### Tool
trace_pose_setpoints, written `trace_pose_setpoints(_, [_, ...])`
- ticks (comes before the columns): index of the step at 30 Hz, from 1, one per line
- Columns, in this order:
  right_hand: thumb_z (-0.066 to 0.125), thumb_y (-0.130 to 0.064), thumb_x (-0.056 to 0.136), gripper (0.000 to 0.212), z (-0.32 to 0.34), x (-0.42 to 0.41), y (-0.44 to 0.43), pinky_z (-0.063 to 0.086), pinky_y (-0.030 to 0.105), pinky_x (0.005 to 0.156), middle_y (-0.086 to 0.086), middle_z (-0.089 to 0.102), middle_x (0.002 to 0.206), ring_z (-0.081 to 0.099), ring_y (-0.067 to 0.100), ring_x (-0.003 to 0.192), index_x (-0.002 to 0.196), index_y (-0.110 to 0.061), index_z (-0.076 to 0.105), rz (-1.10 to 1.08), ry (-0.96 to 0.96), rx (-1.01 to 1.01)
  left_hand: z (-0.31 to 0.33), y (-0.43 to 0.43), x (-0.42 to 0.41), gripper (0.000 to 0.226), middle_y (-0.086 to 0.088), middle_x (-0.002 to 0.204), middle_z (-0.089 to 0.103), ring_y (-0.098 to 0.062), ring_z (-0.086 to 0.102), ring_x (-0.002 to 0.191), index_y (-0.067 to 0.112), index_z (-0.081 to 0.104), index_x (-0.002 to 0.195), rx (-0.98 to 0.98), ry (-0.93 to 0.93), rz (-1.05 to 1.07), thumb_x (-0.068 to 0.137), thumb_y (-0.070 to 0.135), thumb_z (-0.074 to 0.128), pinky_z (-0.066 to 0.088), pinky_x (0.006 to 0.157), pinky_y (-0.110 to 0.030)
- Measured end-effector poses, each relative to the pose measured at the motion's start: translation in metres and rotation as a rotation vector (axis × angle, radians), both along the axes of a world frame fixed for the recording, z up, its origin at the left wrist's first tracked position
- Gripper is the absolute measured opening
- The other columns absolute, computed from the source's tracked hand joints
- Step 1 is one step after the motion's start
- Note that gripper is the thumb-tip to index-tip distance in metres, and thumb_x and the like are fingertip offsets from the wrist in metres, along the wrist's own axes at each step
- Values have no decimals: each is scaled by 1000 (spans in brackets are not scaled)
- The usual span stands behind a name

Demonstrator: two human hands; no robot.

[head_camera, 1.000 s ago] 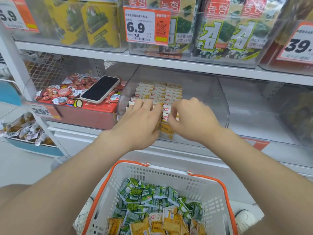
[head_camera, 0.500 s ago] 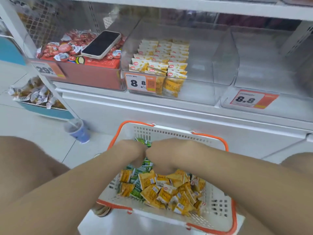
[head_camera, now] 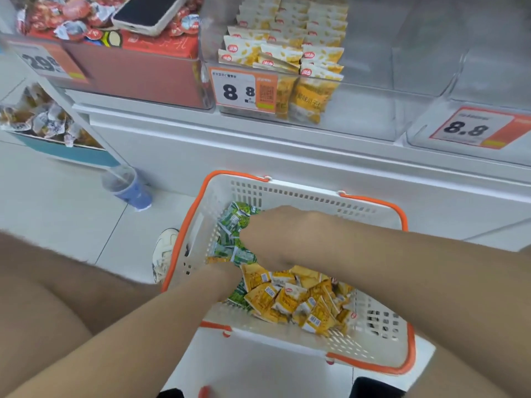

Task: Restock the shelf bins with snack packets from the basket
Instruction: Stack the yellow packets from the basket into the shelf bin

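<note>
A white basket with an orange rim (head_camera: 301, 191) sits on the floor in front of the shelf. It holds yellow snack packets (head_camera: 287, 300) on the near right and green ones (head_camera: 233, 222) on the far left. Both my hands are down in it. My right hand (head_camera: 275, 234) lies palm down over the green packets, its fingers bent out of sight. My left hand (head_camera: 230, 275) reaches under the right one and is mostly hidden. On the shelf above, a clear bin (head_camera: 367, 110) holds rows of yellow packets (head_camera: 287, 44) in its left part.
Right of that bin stands another clear bin (head_camera: 488, 81) with an 8.8 price tag. To the left, a red bin of red sweets (head_camera: 129, 67) has a phone (head_camera: 149, 12) lying on top. A plastic cup (head_camera: 129, 188) and a shoe (head_camera: 165, 254) are on the floor left of the basket.
My hands left the shelf bin and dropped into the basket. The view tilted down. The right hand now reaches further left, over the green packets.
</note>
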State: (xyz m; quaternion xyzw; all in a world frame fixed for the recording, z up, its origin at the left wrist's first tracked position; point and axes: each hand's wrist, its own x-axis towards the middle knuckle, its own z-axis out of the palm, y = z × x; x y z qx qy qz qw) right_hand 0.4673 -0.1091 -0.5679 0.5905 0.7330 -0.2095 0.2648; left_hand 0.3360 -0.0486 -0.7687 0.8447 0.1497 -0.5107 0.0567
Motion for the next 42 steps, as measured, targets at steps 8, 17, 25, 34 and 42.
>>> trace_pose_setpoints(8, [53, -3, 95, 31, -8, 11, -7, 40, 29, 52, 1, 43, 75, 44, 18, 59, 71, -16, 39, -17, -3, -12, -19, 4, -12, 44, -12, 136, 61, -32, 64, 120, 5, 54, 140, 69, 9, 46, 97, 3, 62, 56, 97, -44])
trace_pose_setpoints(17, [51, -8, 99, 28, 1, 17, -12, 34, 29, 45, 1, 48, 84, 46, 16, 58, 76, -20, 40, -13, -35, 20, 10, 11, -5, 42, -9, 130, 62, -29, 65, 118, 11, 56, 133, 140, -59, 137, 94, -3, 61, 54, 87, -37])
trace_pose_setpoints(25, [56, -7, 94, 11, 41, 48, -23, 39, 30, 49, 4, 51, 89, 53, 18, 64, 94, -17, 53, -113, -20, 97, 81, 42, 41, 12, -5, 75, 61, -24, 63, 73, 5, 69, 84, -123, -634, 716, 84, 17, 71, 50, 67, -33])
trace_pose_setpoints(34, [64, -52, 95, 63, 84, 115, -32, 49, 36, 84, 7, 66, 113, 58, 26, 109, 144, -18, 44, -494, 303, 451, 236, 39, 99, 21, -9, 98, 58, -19, 67, 89, 7, 65, 121, -775, -894, 863, 102, 16, 65, 62, 90, -38])
trace_pose_setpoints(42, [86, -26, 83, 37, 103, 130, -25, 59, 31, 57, 14, 70, 76, 66, 23, 62, 90, 5, 67, -1246, 1029, 723, 299, 45, 115, 22, -18, 106, 71, -24, 68, 92, 10, 70, 110, -767, -1118, 1063, 106, 28, 60, 60, 90, -41])
